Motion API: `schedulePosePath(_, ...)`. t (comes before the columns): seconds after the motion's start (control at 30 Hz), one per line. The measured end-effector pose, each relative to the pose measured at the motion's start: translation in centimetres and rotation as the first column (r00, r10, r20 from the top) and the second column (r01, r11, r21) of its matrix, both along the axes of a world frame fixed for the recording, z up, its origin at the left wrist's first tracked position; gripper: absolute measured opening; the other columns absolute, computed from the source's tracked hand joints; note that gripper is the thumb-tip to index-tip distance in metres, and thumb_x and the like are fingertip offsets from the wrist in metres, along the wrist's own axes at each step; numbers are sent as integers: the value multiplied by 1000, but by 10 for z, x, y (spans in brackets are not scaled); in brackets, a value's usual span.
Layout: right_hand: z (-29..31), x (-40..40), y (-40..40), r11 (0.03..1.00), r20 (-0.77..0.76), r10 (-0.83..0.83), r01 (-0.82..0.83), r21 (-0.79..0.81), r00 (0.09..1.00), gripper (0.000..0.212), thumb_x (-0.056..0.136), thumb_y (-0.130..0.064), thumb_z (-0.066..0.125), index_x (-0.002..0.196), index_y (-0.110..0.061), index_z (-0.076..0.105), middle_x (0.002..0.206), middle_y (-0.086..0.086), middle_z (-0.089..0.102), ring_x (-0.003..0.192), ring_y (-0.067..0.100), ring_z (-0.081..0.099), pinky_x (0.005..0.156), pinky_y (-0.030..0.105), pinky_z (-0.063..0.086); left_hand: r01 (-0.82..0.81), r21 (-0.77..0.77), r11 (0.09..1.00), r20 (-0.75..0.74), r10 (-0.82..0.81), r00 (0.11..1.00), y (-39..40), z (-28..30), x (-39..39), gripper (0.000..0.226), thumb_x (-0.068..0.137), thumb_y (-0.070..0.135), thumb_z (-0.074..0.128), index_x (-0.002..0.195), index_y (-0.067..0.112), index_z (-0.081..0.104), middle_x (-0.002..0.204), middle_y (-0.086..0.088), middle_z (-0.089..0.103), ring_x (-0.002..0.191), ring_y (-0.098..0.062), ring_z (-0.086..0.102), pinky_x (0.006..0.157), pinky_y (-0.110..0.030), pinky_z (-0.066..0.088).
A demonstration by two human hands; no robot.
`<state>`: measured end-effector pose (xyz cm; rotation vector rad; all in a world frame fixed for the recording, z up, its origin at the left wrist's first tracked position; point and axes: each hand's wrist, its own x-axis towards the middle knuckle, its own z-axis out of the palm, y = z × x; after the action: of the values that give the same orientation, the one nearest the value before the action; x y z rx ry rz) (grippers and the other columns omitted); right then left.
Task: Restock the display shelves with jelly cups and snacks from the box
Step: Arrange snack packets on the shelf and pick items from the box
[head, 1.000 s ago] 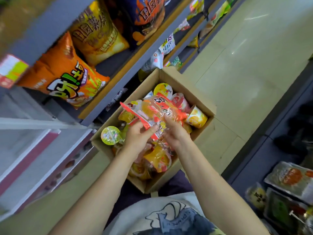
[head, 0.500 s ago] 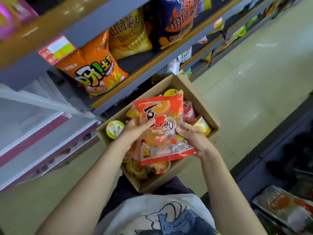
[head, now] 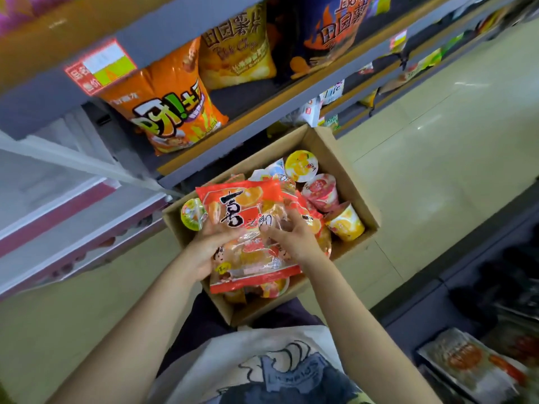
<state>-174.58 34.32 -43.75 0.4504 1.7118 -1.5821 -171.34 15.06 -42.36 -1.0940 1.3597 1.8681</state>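
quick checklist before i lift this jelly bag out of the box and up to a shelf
1. Left hand grips the red and clear plastic jelly bag: ok.
2. Right hand grips the same bag: ok.
3. Bag free of the brown cardboard box: cannot tell, it lies over the cups.
4. Loose yellow jelly cup apart from the bag: ok.
5. Free shelf spot for it: cannot tell; the orange chip bag fills the nearest shelf.
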Motion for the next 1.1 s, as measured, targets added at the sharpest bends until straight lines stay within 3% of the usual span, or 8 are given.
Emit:
schedulePosePath(0.13, -11, 4, -3, 994, 48, 68, -64, -87, 997, 42, 85, -28, 78, 122, -22, 60, 113, 0, 73, 104, 20, 70, 91, 40, 58, -45, -38, 998, 16, 45, 999, -8, -7, 7, 62, 74, 21, 80, 123, 33, 45, 112, -5, 68, 93, -21, 69, 68, -34, 55)
schedulePosePath(0.23, -12, -5, 1, 993, -3, 118, -118, 7, 993, 23, 89, -27, 75, 106, -14, 68, 97, -2, 74, 90, 12, 70, 85, 29, 56, -81, -55, 995, 23, 82, 996, -14, -16, 13, 48, 71, 19, 82, 113, 24, 59, 103, -6, 75, 90, -25, 73, 67, -34, 56)
schedulePosePath(0.33, -20, -21, 10, 979, -85, -86, 100, 176, 993, 9, 90, -21, 73, 95, -18, 66, 86, 5, 71, 77, 19, 68, 74, 37, 57, -93, -74, 993, 50, 97, 994, -16, -27, 18, 41, 60, 22, 85, 95, 14, 66, 96, -10, 77, 92, -30, 73, 75, -39, 57)
schedulePosePath(0.43, -39, -38, 18, 934, -97, -154, 176, 310, 983, 29, 90, -20, 72, 117, -19, 61, 93, 5, 70, 77, 19, 69, 75, 39, 60, -87, -87, 992, 61, 92, 994, -19, -40, 24, 66, 52, 32, 91, 111, 15, 68, 105, -8, 76, 101, -29, 72, 97, -51, 52)
schedulePosePath(0.57, -66, -49, 7, 937, -27, -27, 34, 347, 999, 52, 90, -14, 70, 136, -26, 52, 109, 7, 68, 94, 22, 69, 79, 37, 59, -143, -66, 988, 52, 146, 988, -22, -56, 33, 70, 55, 33, 93, 118, 21, 66, 109, -6, 76, 106, -30, 70, 101, -56, 49)
schedulePosePath(0.7, -79, -57, -11, 884, -77, -82, 108, 455, 994, 29, 91, -11, 69, 116, -21, 59, 103, 0, 66, 86, 18, 68, 60, 26, 54, -168, -80, 983, 31, 170, 985, -25, -62, 37, 76, 55, 48, 95, 123, 32, 64, 117, 2, 73, 113, -27, 67, 102, -55, 48)
schedulePosePath(0.87, -84, -66, -12, 848, -111, -113, 155, 507, 987, 29, 89, 0, 60, 72, -24, 61, 84, 6, 74, 81, 30, 72, 74, 46, 61, -182, -79, 980, 15, 184, 983, -25, -55, 33, 55, 74, 36, 85, 124, 26, 64, 114, -1, 74, 104, -26, 72, 98, -53, 52)
schedulePosePath(1.1, -31, -58, -3, 886, -292, -130, 244, 395, 947, 26, 87, 4, 58, 71, -16, 59, 69, 11, 69, 62, 26, 67, 59, 38, 57, -192, -77, 978, -54, 189, 981, -36, -35, 31, 74, 58, 49, 92, 123, 27, 65, 115, -1, 74, 108, -28, 70, 101, -54, 49)
